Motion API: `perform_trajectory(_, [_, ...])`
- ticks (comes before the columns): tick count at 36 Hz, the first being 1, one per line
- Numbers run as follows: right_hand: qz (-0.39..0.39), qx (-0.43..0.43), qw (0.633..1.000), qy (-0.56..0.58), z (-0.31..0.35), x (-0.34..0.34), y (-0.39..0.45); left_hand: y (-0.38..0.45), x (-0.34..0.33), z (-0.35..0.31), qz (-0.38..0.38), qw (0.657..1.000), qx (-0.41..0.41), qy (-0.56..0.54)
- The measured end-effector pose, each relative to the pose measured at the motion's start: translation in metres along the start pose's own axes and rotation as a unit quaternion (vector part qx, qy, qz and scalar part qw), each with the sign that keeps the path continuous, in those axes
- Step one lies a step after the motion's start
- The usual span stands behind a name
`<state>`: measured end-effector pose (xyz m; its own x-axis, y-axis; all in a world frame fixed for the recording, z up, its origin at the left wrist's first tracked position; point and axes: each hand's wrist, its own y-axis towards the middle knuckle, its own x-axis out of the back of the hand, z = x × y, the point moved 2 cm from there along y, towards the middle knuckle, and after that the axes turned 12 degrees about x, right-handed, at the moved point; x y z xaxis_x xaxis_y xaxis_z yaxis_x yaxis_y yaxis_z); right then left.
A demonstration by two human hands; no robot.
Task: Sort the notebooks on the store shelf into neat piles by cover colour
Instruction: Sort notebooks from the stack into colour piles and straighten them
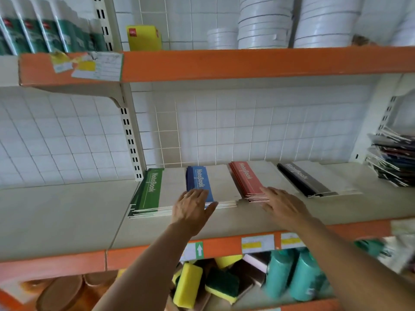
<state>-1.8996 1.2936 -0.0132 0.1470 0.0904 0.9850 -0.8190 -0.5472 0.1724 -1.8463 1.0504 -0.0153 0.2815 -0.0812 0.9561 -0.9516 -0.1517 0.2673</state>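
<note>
Four notebook piles lie side by side on the cream shelf (67,212): a green pile (149,191), a blue pile (198,178), a red pile (246,178) and a black pile (301,179). My left hand (190,208) lies with straight fingers on the near edge of the blue pile, its thumb spread to the right. Fingers straight, my right hand (283,204) touches the near right corner of the red pile. Neither hand grips a notebook.
A messy stack of dark notebooks or magazines (393,160) sits at the shelf's far right. The orange shelf lip (157,254) carries price labels. Below lie yellow-green sponges (202,286) and teal bottles (292,272). White tubs (265,21) stand on the shelf above.
</note>
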Motion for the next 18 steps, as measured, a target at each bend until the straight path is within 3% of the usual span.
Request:
perform_trajectory(8, [0.001,-0.048,0.998,0.034,-0.033,0.012,-0.055,-0.013,-0.004,-0.075,0.048,0.998,-0.035,0.006])
perform_trajectory(18, [0.023,-0.094,0.994,0.053,-0.111,0.036,-0.155,-0.047,-0.002,-0.195,0.035,0.997,-0.065,0.028])
